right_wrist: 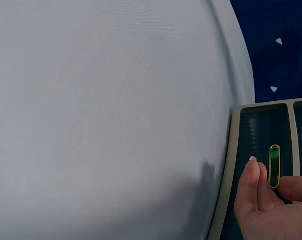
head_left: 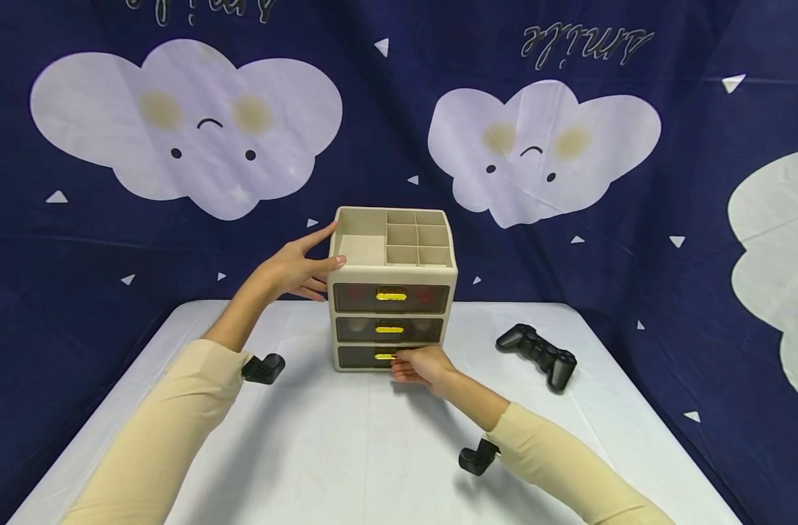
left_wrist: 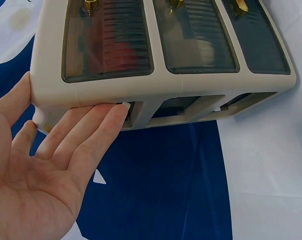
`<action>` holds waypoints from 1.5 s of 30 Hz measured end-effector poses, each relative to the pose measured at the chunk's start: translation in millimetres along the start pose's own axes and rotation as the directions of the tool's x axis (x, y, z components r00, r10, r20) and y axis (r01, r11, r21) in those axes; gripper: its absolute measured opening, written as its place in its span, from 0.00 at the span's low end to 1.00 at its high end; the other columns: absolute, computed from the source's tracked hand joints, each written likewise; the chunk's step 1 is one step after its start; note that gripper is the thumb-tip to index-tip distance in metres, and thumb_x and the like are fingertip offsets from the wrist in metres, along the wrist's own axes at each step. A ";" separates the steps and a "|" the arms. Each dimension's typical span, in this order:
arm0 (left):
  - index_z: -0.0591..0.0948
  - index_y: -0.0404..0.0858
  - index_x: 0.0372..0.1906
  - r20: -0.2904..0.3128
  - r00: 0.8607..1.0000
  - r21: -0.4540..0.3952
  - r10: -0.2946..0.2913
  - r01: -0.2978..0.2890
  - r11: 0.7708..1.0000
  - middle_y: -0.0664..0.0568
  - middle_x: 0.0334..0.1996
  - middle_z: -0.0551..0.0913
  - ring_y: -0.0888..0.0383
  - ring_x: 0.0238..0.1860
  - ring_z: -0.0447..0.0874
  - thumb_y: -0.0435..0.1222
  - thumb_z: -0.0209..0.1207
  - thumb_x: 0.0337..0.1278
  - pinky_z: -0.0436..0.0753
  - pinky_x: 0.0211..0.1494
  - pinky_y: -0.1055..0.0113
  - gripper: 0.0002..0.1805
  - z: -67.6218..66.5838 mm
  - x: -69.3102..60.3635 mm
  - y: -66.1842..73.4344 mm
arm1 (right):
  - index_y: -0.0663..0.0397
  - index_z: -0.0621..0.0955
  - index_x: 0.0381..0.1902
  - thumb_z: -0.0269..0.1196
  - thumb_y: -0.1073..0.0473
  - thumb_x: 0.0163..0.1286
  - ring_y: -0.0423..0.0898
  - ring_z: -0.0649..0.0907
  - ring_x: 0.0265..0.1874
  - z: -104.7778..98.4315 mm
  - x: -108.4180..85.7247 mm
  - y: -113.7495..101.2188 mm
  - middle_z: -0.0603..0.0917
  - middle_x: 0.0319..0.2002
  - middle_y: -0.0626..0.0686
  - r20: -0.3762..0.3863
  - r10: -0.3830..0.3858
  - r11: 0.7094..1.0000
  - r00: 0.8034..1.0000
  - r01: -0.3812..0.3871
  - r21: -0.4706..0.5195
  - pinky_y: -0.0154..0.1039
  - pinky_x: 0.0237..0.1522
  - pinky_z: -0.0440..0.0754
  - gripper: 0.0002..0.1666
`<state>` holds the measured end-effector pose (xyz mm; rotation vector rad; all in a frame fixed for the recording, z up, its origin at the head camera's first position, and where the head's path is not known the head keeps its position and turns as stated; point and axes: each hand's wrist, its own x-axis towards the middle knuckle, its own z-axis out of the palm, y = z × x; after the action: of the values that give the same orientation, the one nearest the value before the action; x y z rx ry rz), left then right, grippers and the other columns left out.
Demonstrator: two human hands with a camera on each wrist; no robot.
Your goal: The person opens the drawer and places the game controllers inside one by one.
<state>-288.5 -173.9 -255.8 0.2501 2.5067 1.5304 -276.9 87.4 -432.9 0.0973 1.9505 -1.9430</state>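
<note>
Upright on the white counter (head_left: 366, 452), toward the back and in the middle, a cream drawer box (head_left: 397, 271). On its top, one big slot (head_left: 365, 249) on the left and six little slots (head_left: 418, 238) on the right. In front, three dark see-through drawers, all closed: a top drawer (head_left: 359, 299) with something red inside, too dim to name, a middle drawer (head_left: 355, 330) with something pale inside, and a bottom drawer (head_left: 356, 357). A shiny gold handle on each.

Left grip (head_left: 290, 270), a bare hand, on the left side of the drawer box. Spread wide, with thumb by the front top edge, pointing finger up at the rim, and other fingers long against the side.

Right grip (head_left: 428, 366), also a bare hand, down low at the bottom drawer. Thumb and fingers around the right end of the bottom handle (head_left: 383, 356). Cannot tell if pinching it or just touching.

Cream sleeves (head_left: 169, 419) on both arms. To the right of the drawer box, well apart, a black game pad (head_left: 538, 356) on the counter. Behind, a dark blue cloth (head_left: 386, 138) with pale clouds (head_left: 189, 80) and upside-down writing (head_left: 586, 44).
</note>
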 end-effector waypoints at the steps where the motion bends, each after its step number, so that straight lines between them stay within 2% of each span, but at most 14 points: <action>1: 0.45 0.70 0.81 0.000 1.000 0.001 0.000 0.000 1.000 0.27 0.59 0.80 0.36 0.51 0.88 0.49 0.59 0.72 0.87 0.53 0.46 0.44 0.1 0.0 0.0 | 0.85 0.79 0.51 0.57 0.67 0.75 0.41 0.86 0.24 -0.5 -0.2 0.1 0.89 0.29 0.58 0.003 -0.002 1.000 1.000 0.002 -0.001 0.34 0.34 0.89 0.19; 10: 0.45 0.71 0.80 0.006 1.000 0.005 0.002 -0.002 1.000 0.27 0.59 0.80 0.36 0.51 0.88 0.49 0.59 0.72 0.87 0.54 0.46 0.44 0.7 0.7 -0.8 | 0.83 0.81 0.49 0.58 0.67 0.75 0.40 0.86 0.23 -2.5 -3.7 1.1 0.89 0.29 0.57 0.003 -0.007 1.000 1.000 0.007 -0.014 0.33 0.32 0.88 0.17; 19: 0.45 0.69 0.81 0.008 1.000 0.012 0.005 -0.005 1.000 0.27 0.59 0.80 0.36 0.51 0.88 0.50 0.59 0.72 0.88 0.53 0.47 0.44 1.1 0.2 0.3 | 0.83 0.81 0.49 0.59 0.66 0.75 0.39 0.86 0.22 -4.0 -13.5 4.5 0.87 0.24 0.51 0.027 -0.002 0.998 1.000 0.004 -0.061 0.33 0.32 0.88 0.18; 28: 0.45 0.70 0.81 0.009 1.000 0.015 0.010 -0.010 1.000 0.27 0.59 0.79 0.36 0.51 0.88 0.50 0.59 0.72 0.87 0.54 0.46 0.44 0.2 -1.3 0.7 | 0.84 0.81 0.49 0.58 0.65 0.75 0.39 0.86 0.23 -4.5 -33.2 7.8 0.88 0.26 0.52 0.086 -0.012 0.993 0.996 0.022 -0.114 0.33 0.32 0.88 0.19; 45: 0.45 0.70 0.81 0.009 1.000 0.007 0.013 -0.013 1.000 0.27 0.58 0.80 0.36 0.50 0.88 0.49 0.59 0.72 0.87 0.54 0.45 0.44 0.4 -1.8 0.9 | 0.78 0.84 0.45 0.60 0.61 0.76 0.39 0.86 0.23 -0.2 -75.4 15.9 0.90 0.29 0.57 0.122 -0.016 0.979 0.992 0.040 -0.202 0.36 0.35 0.89 0.19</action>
<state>-286.6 -173.6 -255.0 0.2745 2.5088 1.5228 -202.3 104.7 -424.3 -0.1008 2.0668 -1.7116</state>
